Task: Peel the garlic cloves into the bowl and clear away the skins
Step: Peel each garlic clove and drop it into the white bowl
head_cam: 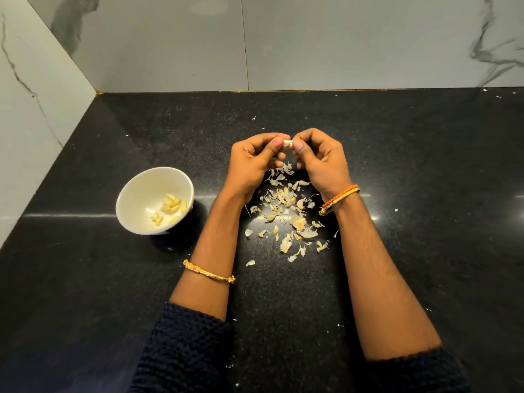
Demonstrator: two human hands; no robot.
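Observation:
My left hand and my right hand meet above the black counter, and their fingertips pinch one small garlic clove from both sides. A loose heap of papery garlic skins lies on the counter right under and in front of the hands. To the left stands a white bowl holding several peeled cloves near its right wall.
The black stone counter runs to a grey tiled back wall and a marble side wall on the left. Tiny skin flecks are scattered on the counter, some at the far right corner.

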